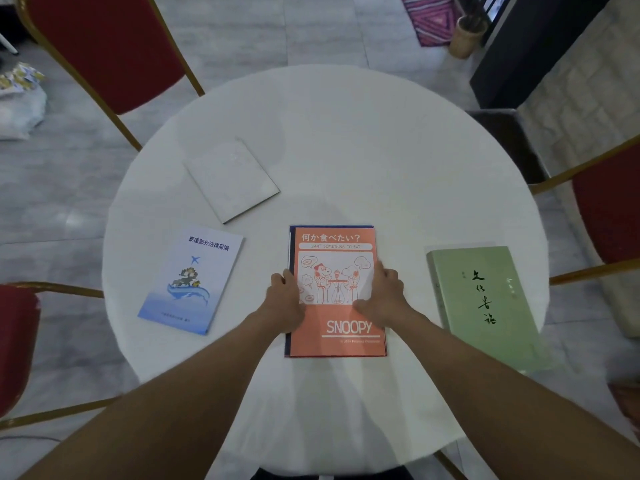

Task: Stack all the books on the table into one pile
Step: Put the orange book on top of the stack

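Observation:
An orange Snoopy book point(334, 237) lies in the middle of the round white table point(381, 150), on top of a dark blue book point(291, 244) whose edge shows along its left side. My left hand point(285, 301) rests on the pile's left edge. My right hand point(382, 296) lies flat on the orange cover at its right side. A light blue book with a whale picture point(192, 278) lies to the left. A green book point(485, 303) lies to the right. A white book point(231, 180) lies farther back on the left.
Red chairs with gold frames stand around the table: one at the back left point(104, 50), one at the left point(17, 341), one at the right point(606, 216). A dark cabinet point(540, 46) and a woven basket point(467, 36) stand at the back right.

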